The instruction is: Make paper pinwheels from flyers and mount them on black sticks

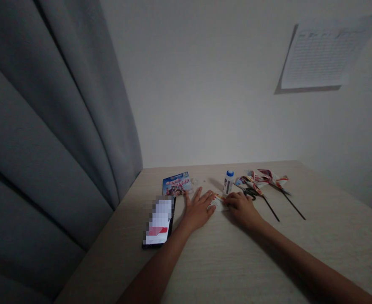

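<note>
- Landmark: white plastic bottle with a blue cap (pixel 228 182), upright on the table; all places are given from it.
- Far left of the landmark: grey pleated curtain (pixel 47 126), hanging along the table's left edge.
- Left of the landmark, nearer the person: black smartphone (pixel 158 221), lying flat, its screen pixelated and unreadable.
- Left of the landmark, farther from the person: blue printed card (pixel 176 184), lying flat just beyond the smartphone.
- Left of and nearer the person than the landmark: left hand (pixel 198 210), palm down on the table, fingers spread, its fingertips just beside the paper slip.
- Just in front of the landmark: small white-and-red paper slip (pixel 217 202), flat between the hands.
- Just right of the slip: right hand (pixel 241 209), palm down, fingers slightly curled and lying over the slip's right end; any pinch cannot be confirmed. The hands are apart but close.
- Right of the landmark: black-handled scissors (pixel 251 193), lying on the table.
- Farther right: red-and-white folded paper pieces (pixel 265 177) on thin black sticks (pixel 292 205).
- Above and right of the landmark: printed sheet (pixel 319 55), fixed to the pale wall.
</note>
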A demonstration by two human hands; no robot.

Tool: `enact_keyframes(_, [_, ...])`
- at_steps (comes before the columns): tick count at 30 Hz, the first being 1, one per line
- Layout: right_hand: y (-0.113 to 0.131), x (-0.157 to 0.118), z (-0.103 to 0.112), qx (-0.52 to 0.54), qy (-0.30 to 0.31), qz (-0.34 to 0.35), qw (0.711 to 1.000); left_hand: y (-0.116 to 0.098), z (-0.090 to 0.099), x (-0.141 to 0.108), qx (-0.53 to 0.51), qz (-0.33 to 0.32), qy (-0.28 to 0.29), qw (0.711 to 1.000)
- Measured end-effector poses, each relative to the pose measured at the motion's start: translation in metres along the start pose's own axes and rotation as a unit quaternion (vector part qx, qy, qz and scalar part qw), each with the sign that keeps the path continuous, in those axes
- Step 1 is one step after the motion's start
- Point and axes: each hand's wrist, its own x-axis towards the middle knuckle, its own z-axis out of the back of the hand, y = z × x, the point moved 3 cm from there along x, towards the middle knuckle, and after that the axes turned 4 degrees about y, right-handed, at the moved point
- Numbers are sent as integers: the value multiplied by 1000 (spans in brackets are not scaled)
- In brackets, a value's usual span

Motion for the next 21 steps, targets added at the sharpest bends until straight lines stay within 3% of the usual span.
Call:
enact_keyframes(3, [10, 6, -4, -11, -5, 16, 1000, -1, 2, -1, 9, 2, 6, 1000])
enact_keyframes(8, [7, 6, -11, -30, -35, -30, 998, -4, 6, -1, 28, 17, 34, 999])
enact_keyframes(21, [5, 4, -13, -31, -24, -49, 998, 2, 13, -6, 65, 42, 38, 996])
